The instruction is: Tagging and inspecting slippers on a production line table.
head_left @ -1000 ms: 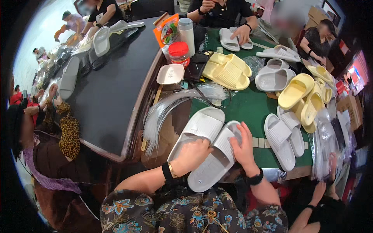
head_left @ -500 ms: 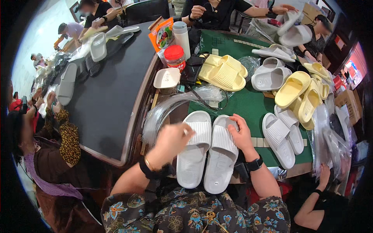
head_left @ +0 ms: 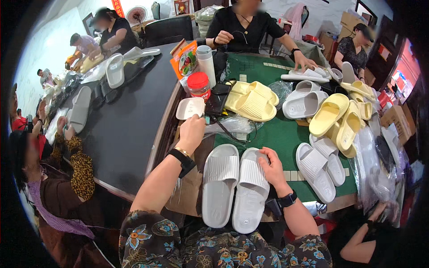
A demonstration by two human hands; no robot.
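Two pale grey slide sandals lie side by side in front of me on the green table: the left sandal (head_left: 220, 183) and the right sandal (head_left: 250, 192). My right hand (head_left: 268, 167) rests on the toe end of the right sandal, fingers curled on its strap. My left hand (head_left: 191, 130) is raised further back, reaching at a small white tray (head_left: 189, 107) beside a crumpled clear plastic bag (head_left: 232, 126). Whether it grips anything is unclear.
A red-lidded jar (head_left: 199, 85), a white bottle (head_left: 206, 62) and a black pouch (head_left: 217, 99) stand behind. Yellow sandals (head_left: 251, 100), (head_left: 339, 123) and more grey pairs (head_left: 319, 167), (head_left: 304, 102) cover the table. Other people sit around it and at the black table (head_left: 125, 116) on the left.
The two sandals were laid flat side by side. My left hand left the left sandal and moved up toward the white tray; my right hand stayed on the right sandal.
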